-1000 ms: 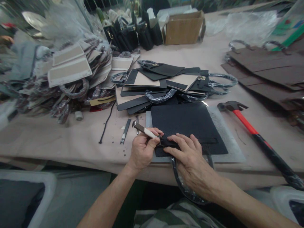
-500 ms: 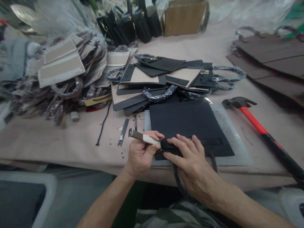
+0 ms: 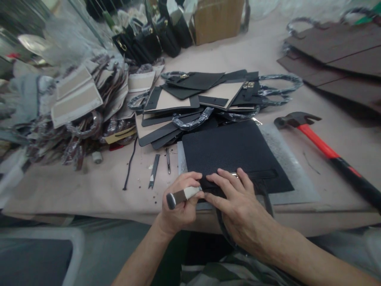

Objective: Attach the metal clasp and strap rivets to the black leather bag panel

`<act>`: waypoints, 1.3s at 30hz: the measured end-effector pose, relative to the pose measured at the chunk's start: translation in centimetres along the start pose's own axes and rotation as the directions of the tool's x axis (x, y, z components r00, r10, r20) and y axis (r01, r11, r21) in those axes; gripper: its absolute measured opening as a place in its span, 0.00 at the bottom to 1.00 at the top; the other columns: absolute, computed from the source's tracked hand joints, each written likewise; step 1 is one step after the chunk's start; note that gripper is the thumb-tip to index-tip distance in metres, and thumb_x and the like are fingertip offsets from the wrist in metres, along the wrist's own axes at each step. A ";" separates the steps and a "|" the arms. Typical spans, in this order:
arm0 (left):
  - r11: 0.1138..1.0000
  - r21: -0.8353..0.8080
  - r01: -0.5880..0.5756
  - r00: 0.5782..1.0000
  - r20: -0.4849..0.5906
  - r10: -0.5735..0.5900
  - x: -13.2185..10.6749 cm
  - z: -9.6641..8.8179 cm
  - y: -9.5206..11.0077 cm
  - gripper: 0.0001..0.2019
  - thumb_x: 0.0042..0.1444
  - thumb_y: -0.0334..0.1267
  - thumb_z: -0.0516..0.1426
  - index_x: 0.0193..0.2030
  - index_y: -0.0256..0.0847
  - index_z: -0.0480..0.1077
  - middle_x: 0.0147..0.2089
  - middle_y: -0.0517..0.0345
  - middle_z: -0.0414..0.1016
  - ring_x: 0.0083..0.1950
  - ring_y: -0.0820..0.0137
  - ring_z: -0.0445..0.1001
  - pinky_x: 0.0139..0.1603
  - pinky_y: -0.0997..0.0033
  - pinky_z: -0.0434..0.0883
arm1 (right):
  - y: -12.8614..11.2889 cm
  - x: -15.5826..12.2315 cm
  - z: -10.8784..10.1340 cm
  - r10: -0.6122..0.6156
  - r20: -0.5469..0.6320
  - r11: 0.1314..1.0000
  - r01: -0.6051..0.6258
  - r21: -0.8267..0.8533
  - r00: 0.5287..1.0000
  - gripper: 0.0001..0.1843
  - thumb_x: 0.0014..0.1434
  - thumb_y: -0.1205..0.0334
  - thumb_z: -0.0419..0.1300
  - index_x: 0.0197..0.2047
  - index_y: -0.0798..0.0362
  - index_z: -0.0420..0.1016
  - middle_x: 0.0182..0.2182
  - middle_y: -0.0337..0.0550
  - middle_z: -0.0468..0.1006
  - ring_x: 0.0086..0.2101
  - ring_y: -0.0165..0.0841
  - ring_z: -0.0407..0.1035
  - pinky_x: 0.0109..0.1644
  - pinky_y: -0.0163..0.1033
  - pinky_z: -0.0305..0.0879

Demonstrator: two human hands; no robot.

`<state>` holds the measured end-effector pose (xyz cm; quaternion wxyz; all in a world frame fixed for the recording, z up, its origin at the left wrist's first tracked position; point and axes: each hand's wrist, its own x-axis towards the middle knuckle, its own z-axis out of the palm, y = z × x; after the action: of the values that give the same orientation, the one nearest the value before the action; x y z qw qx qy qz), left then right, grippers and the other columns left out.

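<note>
A black leather bag panel [image 3: 232, 153] lies on a grey cutting pad [image 3: 285, 159] at the table's front edge. My left hand [image 3: 178, 204] is closed round a small metal tool with a white-taped handle [image 3: 183, 195], its tip at the panel's near left corner. My right hand [image 3: 238, 206] lies flat on the panel's near edge with fingers spread, pressing it down beside the tool. A plastic-wrapped black handle [image 3: 222, 228] hangs from the panel over the table edge, partly hidden by my right wrist.
A red-handled hammer [image 3: 321, 149] lies right of the pad. Behind the panel is a heap of black and tan panels [image 3: 193, 103]; brown panels [image 3: 336, 59] at far right; a pile of wrapped pieces [image 3: 77, 107] at left. A small blade [image 3: 154, 176] and cord [image 3: 130, 165] lie left.
My left hand tilted the tool so its butt end swung down toward me, its tip staying at the panel's corner. The right hand kept pressing on the panel. The view shifted slightly.
</note>
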<state>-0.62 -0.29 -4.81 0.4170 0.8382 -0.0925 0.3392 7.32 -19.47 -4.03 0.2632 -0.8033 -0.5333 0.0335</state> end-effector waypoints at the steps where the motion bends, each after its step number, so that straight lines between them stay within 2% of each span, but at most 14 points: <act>1: 1.000 0.011 -0.003 1.000 0.001 0.003 -0.1 0.0 0.1 0.05 0.65 0.30 0.59 0.47 0.38 0.70 0.49 0.47 0.78 0.52 0.62 0.79 0.54 0.61 0.79 | 0.0 0.0 0.0 -0.002 -0.004 1.000 0.002 0.012 1.000 0.26 0.59 0.67 0.55 0.59 0.42 0.76 0.65 0.49 0.66 0.67 0.51 0.53 0.69 0.68 0.35; 6: 1.000 0.016 0.015 1.000 -0.017 -0.015 -0.4 0.1 0.2 0.08 0.65 0.27 0.58 0.49 0.39 0.70 0.50 0.48 0.78 0.53 0.62 0.78 0.56 0.58 0.78 | 0.1 -0.3 -0.3 -0.005 -0.062 0.993 0.012 0.118 0.998 0.24 0.58 0.72 0.52 0.54 0.46 0.77 0.63 0.49 0.69 0.66 0.49 0.56 0.69 0.67 0.39; 8: 0.999 0.035 0.033 0.999 -0.033 -0.032 -0.6 0.2 0.3 0.08 0.65 0.27 0.58 0.49 0.39 0.70 0.51 0.48 0.78 0.55 0.62 0.78 0.56 0.58 0.78 | 0.3 -0.1 -1.0 0.014 -0.126 0.988 0.006 0.154 0.992 0.22 0.59 0.73 0.50 0.52 0.51 0.77 0.61 0.53 0.71 0.63 0.47 0.61 0.67 0.64 0.47; 10: 0.996 0.068 0.051 0.998 -0.048 -0.048 -0.8 0.3 0.5 0.07 0.65 0.27 0.58 0.48 0.39 0.70 0.53 0.48 0.77 0.56 0.62 0.77 0.58 0.57 0.78 | 0.7 0.6 -2.1 0.028 -0.161 0.987 -0.002 0.158 0.987 0.20 0.62 0.73 0.48 0.51 0.54 0.76 0.57 0.55 0.73 0.56 0.46 0.67 0.60 0.57 0.59; 13: 0.991 0.121 0.052 0.996 -0.072 -0.043 -1.2 0.5 0.8 0.07 0.65 0.27 0.58 0.48 0.39 0.70 0.54 0.48 0.76 0.57 0.62 0.77 0.59 0.59 0.77 | 1.4 2.8 -4.0 0.094 -0.034 0.990 -0.090 0.111 0.995 0.16 0.67 0.71 0.49 0.47 0.54 0.78 0.47 0.52 0.76 0.46 0.43 0.72 0.47 0.47 0.66; 15: 0.988 0.146 0.045 0.995 -0.092 -0.031 -1.4 0.7 1.0 0.07 0.65 0.27 0.58 0.48 0.39 0.70 0.54 0.49 0.75 0.58 0.62 0.76 0.60 0.60 0.77 | 1.8 4.9 -4.9 0.163 0.121 0.985 -0.168 0.030 0.979 0.10 0.68 0.68 0.55 0.44 0.54 0.79 0.42 0.48 0.77 0.41 0.40 0.72 0.43 0.43 0.65; 17: 0.986 0.160 0.045 0.993 -0.112 -0.027 -1.5 0.9 1.2 0.07 0.66 0.28 0.58 0.49 0.39 0.70 0.55 0.49 0.74 0.59 0.62 0.76 0.60 0.60 0.77 | 1.9 7.0 -5.4 0.183 0.221 0.983 -0.173 -0.065 0.958 0.05 0.66 0.64 0.61 0.41 0.53 0.79 0.39 0.45 0.78 0.38 0.40 0.73 0.39 0.41 0.63; 22: 0.986 0.149 0.069 0.987 -0.154 -0.046 -1.5 0.9 1.3 0.07 0.66 0.30 0.58 0.50 0.40 0.70 0.52 0.49 0.74 0.57 0.61 0.77 0.58 0.58 0.78 | 1.8 10.3 -5.4 0.144 0.339 0.980 -0.086 -0.181 0.930 0.05 0.62 0.58 0.67 0.37 0.50 0.81 0.33 0.44 0.81 0.36 0.42 0.75 0.33 0.39 0.55; 29: 0.993 0.090 0.071 0.987 -0.154 -0.056 -1.6 0.8 0.9 0.08 0.65 0.28 0.58 0.50 0.39 0.70 0.50 0.49 0.75 0.54 0.63 0.77 0.56 0.61 0.78 | 1.7 11.4 -5.7 0.108 0.402 0.981 -0.030 -0.194 0.909 0.05 0.59 0.58 0.67 0.35 0.50 0.81 0.27 0.42 0.79 0.32 0.40 0.74 0.29 0.39 0.49; 39: 0.998 -0.022 0.062 0.995 -0.079 -0.064 -0.6 0.4 0.7 0.10 0.65 0.26 0.58 0.50 0.39 0.70 0.50 0.51 0.75 0.53 0.65 0.76 0.57 0.63 0.75 | 2.9 11.7 -5.4 0.067 0.413 0.994 -0.024 -0.109 0.908 0.04 0.58 0.60 0.65 0.35 0.50 0.80 0.27 0.40 0.78 0.29 0.36 0.70 0.29 0.37 0.49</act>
<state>-1.21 -1.08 -4.95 0.4391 0.8223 -0.0526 0.3581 16.55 -12.14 1.91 0.1019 -0.8023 -0.5590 0.1827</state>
